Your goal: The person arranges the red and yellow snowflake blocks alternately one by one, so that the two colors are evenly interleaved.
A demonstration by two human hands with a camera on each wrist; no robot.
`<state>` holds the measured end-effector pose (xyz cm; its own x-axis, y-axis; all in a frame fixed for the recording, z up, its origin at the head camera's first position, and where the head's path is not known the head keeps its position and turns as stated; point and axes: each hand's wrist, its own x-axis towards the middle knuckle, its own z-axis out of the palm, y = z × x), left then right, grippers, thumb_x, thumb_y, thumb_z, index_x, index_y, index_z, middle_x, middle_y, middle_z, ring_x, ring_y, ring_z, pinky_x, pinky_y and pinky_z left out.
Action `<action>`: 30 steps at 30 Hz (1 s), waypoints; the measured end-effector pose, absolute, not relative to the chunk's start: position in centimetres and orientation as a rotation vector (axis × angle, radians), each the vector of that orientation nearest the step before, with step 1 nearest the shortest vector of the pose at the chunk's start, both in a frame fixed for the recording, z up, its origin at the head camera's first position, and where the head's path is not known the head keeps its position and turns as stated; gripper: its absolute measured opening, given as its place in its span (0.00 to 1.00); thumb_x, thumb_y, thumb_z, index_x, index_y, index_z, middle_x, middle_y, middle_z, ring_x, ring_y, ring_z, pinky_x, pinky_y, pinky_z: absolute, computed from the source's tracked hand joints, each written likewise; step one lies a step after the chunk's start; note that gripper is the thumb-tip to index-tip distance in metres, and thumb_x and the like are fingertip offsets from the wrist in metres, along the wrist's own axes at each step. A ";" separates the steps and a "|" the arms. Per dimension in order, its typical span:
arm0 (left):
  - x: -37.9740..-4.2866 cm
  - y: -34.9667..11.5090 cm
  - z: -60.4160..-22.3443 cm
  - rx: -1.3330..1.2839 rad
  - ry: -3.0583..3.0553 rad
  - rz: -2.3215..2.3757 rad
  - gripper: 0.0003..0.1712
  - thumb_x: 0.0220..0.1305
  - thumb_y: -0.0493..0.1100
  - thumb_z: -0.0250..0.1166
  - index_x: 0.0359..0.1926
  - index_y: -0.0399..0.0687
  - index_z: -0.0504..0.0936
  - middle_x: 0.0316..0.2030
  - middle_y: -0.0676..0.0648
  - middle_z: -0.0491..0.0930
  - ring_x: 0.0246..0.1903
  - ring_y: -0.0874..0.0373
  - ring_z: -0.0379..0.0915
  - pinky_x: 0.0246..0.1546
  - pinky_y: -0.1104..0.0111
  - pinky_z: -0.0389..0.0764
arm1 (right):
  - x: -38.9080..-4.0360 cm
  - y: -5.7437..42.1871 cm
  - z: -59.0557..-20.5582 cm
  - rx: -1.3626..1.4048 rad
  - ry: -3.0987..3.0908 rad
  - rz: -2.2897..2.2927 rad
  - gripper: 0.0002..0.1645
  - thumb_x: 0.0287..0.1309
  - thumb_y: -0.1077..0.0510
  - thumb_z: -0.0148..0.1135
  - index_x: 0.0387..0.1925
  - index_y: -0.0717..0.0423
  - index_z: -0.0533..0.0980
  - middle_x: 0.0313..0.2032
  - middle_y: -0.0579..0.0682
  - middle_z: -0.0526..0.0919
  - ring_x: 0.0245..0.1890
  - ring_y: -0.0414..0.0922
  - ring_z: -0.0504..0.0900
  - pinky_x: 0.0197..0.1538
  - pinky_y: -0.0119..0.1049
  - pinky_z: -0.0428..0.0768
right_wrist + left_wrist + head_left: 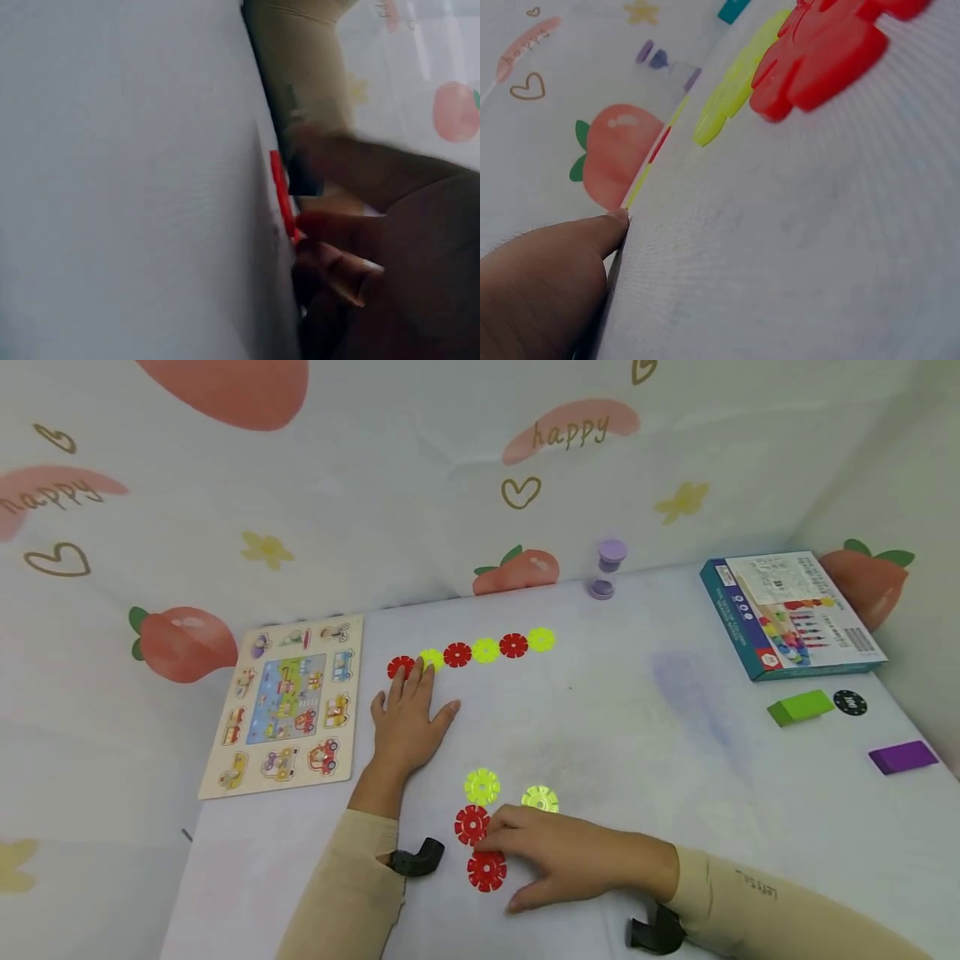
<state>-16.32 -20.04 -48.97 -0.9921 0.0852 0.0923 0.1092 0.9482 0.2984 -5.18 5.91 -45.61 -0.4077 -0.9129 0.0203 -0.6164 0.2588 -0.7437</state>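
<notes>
In the head view several red and yellow snowflake discs form a row, alternating in colour. At its left end, my left hand [408,722] lies flat, its fingertips touching a red disc [400,667] and covering part of a yellow disc [432,659]. My right hand [570,852] is palm down over the nearer discs, thumb spread away. Its fingertips touch between an upper red disc [472,825] and a lower red disc [487,872]. Above these lies a yellow disc [482,786]; another yellow disc [541,797] is partly covered by the right hand.
A wooden picture puzzle board [343,768] lies at left. Toward the back stand a purple sand timer [607,568] and a boxed set [795,614]. A green block [801,707], a black round chip [851,702] and a purple block [903,757] are at right.
</notes>
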 end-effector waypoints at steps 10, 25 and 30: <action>-16.6 -19.8 -49.0 -0.156 -3.015 -0.482 0.46 0.63 0.69 0.51 0.74 0.51 0.54 0.74 0.47 0.47 0.72 0.48 0.35 0.62 0.39 0.39 | -4.5 5.5 -46.4 -1.444 2.314 -0.765 0.25 0.49 0.46 0.73 0.49 0.41 0.73 0.43 0.34 0.70 0.42 0.30 0.68 0.43 0.21 0.70; -16.3 -19.9 -49.1 -0.148 -3.031 -0.485 0.46 0.63 0.68 0.51 0.74 0.51 0.54 0.74 0.48 0.46 0.72 0.47 0.35 0.62 0.39 0.39 | -12.0 10.0 -43.6 -1.001 2.346 -1.381 0.17 0.62 0.63 0.60 0.51 0.45 0.78 0.46 0.39 0.78 0.42 0.39 0.76 0.43 0.37 0.78; -16.3 -19.9 -49.1 -0.152 -3.024 -0.483 0.46 0.63 0.69 0.51 0.74 0.52 0.54 0.74 0.48 0.46 0.72 0.47 0.35 0.62 0.40 0.39 | -16.9 12.3 -44.0 -0.569 2.529 -1.422 0.30 0.64 0.53 0.60 0.67 0.41 0.67 0.61 0.41 0.70 0.50 0.44 0.76 0.45 0.43 0.79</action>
